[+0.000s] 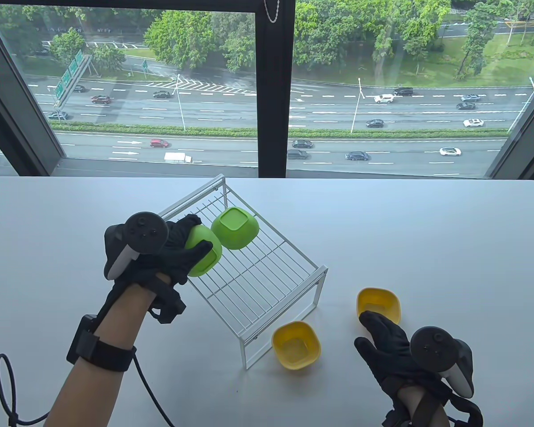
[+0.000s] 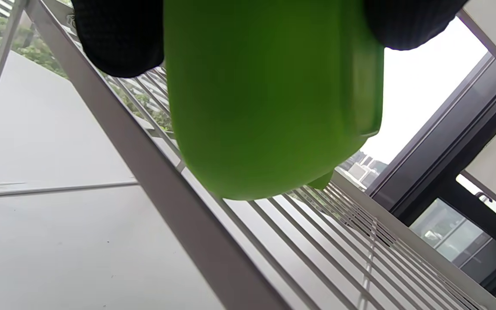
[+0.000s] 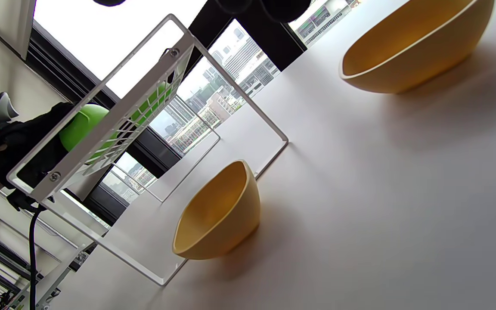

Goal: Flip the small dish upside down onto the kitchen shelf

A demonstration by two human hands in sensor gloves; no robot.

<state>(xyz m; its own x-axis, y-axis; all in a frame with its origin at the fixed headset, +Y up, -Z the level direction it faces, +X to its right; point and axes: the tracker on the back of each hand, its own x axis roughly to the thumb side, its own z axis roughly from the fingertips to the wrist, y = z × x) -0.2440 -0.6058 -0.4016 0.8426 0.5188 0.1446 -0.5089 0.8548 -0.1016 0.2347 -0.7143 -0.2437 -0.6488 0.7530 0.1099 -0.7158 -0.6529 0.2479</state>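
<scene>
My left hand (image 1: 178,255) grips a small green dish (image 1: 203,251) and holds it just over the left edge of the white wire kitchen shelf (image 1: 267,271). The dish fills the left wrist view (image 2: 269,94), above the shelf's wires (image 2: 317,241). A second green dish (image 1: 235,228) lies upside down on the shelf beside it. Two yellow dishes stand upright on the table: one (image 1: 296,345) at the shelf's front foot, one (image 1: 379,305) further right. My right hand (image 1: 382,342) rests open on the table, fingertips near the right yellow dish (image 3: 416,47).
The white table (image 1: 427,231) runs to a window at the back. The shelf stands at an angle in the middle-left. A black cable (image 1: 9,391) hangs from my left wrist at the bottom left. The nearer yellow dish (image 3: 220,215) sits beside the shelf's leg frame (image 3: 153,142).
</scene>
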